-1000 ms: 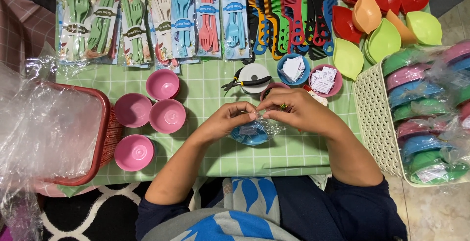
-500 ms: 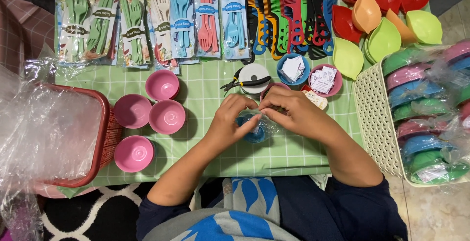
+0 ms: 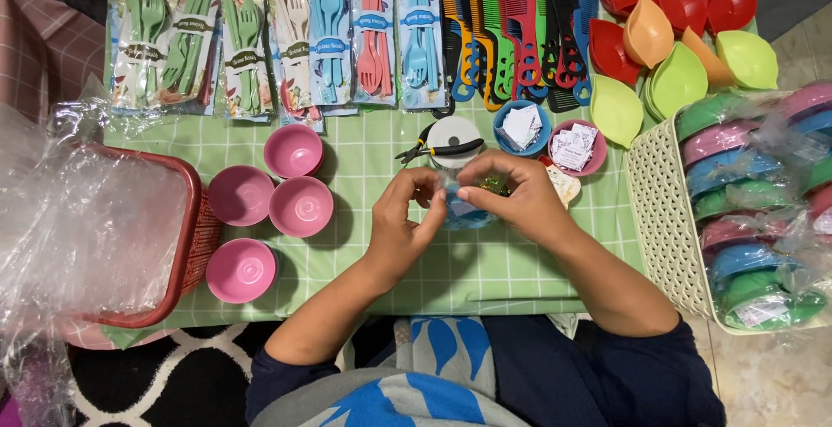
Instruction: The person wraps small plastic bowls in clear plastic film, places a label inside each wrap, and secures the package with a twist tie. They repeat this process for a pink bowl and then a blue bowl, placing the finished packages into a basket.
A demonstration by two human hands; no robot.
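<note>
Tablecloth point(image 3: 520, 254): green, white grid. Four bowls point(image 3: 301, 206): pink. Basket point(image 3: 186, 245) at left edge: red. Combs point(image 3: 520, 28): multicoloured.

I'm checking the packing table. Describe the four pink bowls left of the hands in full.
The four pink bowls are small, round, glossy and look like plastic. Three sit upright and open, apparently empty, clustered close together; whether their rims touch is unclear. The fourth, nearest the person, seems to lie upside down, showing a ring base beside the red basket. All rest on the green checked cloth. Neither hand touches them.
</note>
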